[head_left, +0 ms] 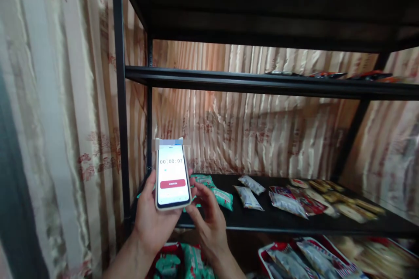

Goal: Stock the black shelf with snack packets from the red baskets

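A smartphone (173,173) in a pale case is held upright in my left hand (151,222), its fingers wrapped round the back and sides. Its lit screen shows a timer at 00:00:02 above a red button. My right hand (211,220) is beside the phone's lower right edge, fingers curved and apart, with the fingertips close to the case; whether they touch it I cannot tell. Behind the hands, several green packets (223,199) lie on the black shelf (248,222), partly hidden by my fingers and the phone.
Silvery-white packets (248,197), red-and-white packets (288,202) and gold packets (356,205) lie further right on the shelf. Below are a basket of green packets (194,261) and a red-and-white basket (262,255). A black rack post (120,96) stands at left, before patterned curtains (65,96).
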A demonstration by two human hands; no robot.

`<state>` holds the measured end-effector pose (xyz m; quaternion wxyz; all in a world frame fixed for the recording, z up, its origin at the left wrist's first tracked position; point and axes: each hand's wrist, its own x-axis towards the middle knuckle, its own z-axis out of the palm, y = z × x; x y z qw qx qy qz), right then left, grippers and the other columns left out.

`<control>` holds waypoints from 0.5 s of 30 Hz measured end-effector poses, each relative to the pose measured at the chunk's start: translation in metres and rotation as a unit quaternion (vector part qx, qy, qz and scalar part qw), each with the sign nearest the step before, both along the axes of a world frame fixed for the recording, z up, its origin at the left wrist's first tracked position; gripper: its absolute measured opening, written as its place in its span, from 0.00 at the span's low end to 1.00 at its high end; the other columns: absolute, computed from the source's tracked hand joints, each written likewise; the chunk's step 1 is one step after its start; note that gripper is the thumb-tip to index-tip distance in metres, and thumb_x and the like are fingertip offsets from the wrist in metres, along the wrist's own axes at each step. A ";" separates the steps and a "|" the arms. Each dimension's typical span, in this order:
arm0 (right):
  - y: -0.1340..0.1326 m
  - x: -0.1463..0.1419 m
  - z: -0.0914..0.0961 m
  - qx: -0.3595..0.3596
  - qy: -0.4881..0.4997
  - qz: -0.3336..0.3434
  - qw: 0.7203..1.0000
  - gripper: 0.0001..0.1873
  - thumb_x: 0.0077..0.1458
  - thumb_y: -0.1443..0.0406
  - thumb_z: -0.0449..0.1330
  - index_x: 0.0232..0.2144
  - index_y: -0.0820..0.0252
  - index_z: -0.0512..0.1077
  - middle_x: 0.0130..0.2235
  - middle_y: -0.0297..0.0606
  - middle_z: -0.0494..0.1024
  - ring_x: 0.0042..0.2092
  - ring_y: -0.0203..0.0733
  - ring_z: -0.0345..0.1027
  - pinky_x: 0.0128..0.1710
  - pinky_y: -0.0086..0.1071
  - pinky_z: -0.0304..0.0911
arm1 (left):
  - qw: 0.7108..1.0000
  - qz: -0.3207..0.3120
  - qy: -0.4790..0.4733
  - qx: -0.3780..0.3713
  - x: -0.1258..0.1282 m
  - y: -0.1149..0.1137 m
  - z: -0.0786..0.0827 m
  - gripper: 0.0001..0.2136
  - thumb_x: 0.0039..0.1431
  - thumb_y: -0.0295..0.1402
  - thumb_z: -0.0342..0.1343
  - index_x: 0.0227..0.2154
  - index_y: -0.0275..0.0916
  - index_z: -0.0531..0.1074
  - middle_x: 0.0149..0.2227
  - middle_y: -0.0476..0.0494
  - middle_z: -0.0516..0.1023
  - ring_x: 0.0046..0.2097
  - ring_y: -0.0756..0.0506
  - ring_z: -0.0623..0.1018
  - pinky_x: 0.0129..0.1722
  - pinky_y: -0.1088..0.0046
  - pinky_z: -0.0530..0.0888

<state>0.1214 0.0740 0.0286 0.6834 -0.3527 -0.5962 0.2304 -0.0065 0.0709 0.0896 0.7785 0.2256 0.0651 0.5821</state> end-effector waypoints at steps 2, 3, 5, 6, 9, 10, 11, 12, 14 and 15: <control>0.003 -0.002 0.007 0.006 0.006 0.001 1.000 0.20 0.48 0.62 0.63 0.45 0.55 0.69 0.46 0.41 0.75 0.41 0.42 0.71 0.39 0.33 0.69 | 1.000 -0.001 -0.002 0.017 -0.001 0.002 0.005 0.23 0.62 0.41 0.43 0.57 0.34 0.61 0.47 0.31 0.76 0.46 0.36 0.77 0.47 0.54 0.72; 0.005 -0.003 0.010 0.008 0.009 0.001 1.000 0.20 0.48 0.62 0.63 0.46 0.56 0.69 0.45 0.41 0.75 0.40 0.41 0.71 0.39 0.33 0.69 | 1.000 -0.005 -0.005 0.025 -0.002 0.003 0.008 0.23 0.62 0.40 0.43 0.57 0.35 0.61 0.47 0.31 0.76 0.46 0.37 0.77 0.47 0.54 0.72; 0.008 -0.005 0.015 0.013 0.009 0.004 1.000 0.20 0.49 0.62 0.63 0.46 0.56 0.69 0.45 0.40 0.75 0.40 0.41 0.71 0.39 0.33 0.69 | 0.999 -0.012 -0.011 0.038 -0.003 0.004 0.013 0.23 0.62 0.40 0.44 0.57 0.35 0.61 0.47 0.32 0.76 0.46 0.37 0.77 0.47 0.55 0.72; 0.009 -0.005 0.017 0.017 0.008 0.004 1.000 0.20 0.49 0.62 0.63 0.46 0.56 0.69 0.44 0.40 0.75 0.40 0.41 0.71 0.40 0.33 0.68 | 0.999 -0.014 -0.012 0.044 -0.004 0.005 0.016 0.23 0.62 0.41 0.44 0.57 0.35 0.61 0.47 0.32 0.76 0.46 0.38 0.77 0.46 0.55 0.72; 0.013 -0.006 0.023 0.035 0.000 0.003 0.999 0.20 0.49 0.63 0.63 0.46 0.56 0.69 0.45 0.41 0.75 0.41 0.41 0.71 0.40 0.34 0.68 | 0.998 -0.018 -0.009 0.053 -0.006 0.005 0.024 0.24 0.62 0.42 0.44 0.57 0.35 0.61 0.46 0.32 0.76 0.45 0.38 0.77 0.45 0.56 0.73; 0.014 -0.006 0.025 0.042 -0.002 0.004 0.999 0.20 0.49 0.63 0.63 0.46 0.56 0.69 0.45 0.41 0.75 0.41 0.42 0.71 0.41 0.34 0.68 | 0.998 -0.019 -0.008 0.055 -0.007 0.005 0.027 0.24 0.61 0.42 0.44 0.57 0.35 0.61 0.46 0.32 0.76 0.45 0.38 0.77 0.45 0.56 0.73; 0.015 -0.006 0.028 0.049 -0.004 0.007 0.999 0.21 0.49 0.64 0.63 0.46 0.56 0.68 0.46 0.41 0.75 0.42 0.42 0.71 0.41 0.35 0.68 | 0.998 -0.018 -0.007 0.058 -0.008 0.005 0.030 0.24 0.61 0.42 0.44 0.57 0.35 0.61 0.46 0.32 0.76 0.44 0.37 0.77 0.44 0.56 0.73; 0.016 -0.007 0.030 0.055 -0.005 0.011 0.998 0.21 0.48 0.64 0.63 0.47 0.56 0.68 0.47 0.42 0.75 0.43 0.43 0.71 0.42 0.35 0.68 | 0.998 -0.016 -0.006 0.061 -0.008 0.005 0.033 0.24 0.61 0.42 0.44 0.57 0.35 0.61 0.46 0.32 0.76 0.44 0.37 0.77 0.43 0.56 0.74; 0.019 -0.008 0.036 0.068 -0.004 0.014 0.998 0.21 0.48 0.64 0.64 0.47 0.56 0.68 0.47 0.42 0.74 0.44 0.43 0.70 0.44 0.36 0.68 | 0.998 -0.009 -0.005 0.070 -0.009 0.005 0.040 0.24 0.61 0.42 0.44 0.57 0.35 0.60 0.46 0.32 0.76 0.44 0.37 0.77 0.42 0.57 0.74; 0.020 -0.008 0.040 0.074 -0.004 0.016 0.997 0.21 0.48 0.63 0.64 0.46 0.56 0.68 0.47 0.42 0.75 0.44 0.43 0.70 0.44 0.37 0.68 | 0.997 -0.006 -0.005 0.074 -0.009 0.005 0.043 0.24 0.61 0.42 0.44 0.57 0.35 0.60 0.46 0.32 0.76 0.44 0.37 0.77 0.42 0.57 0.74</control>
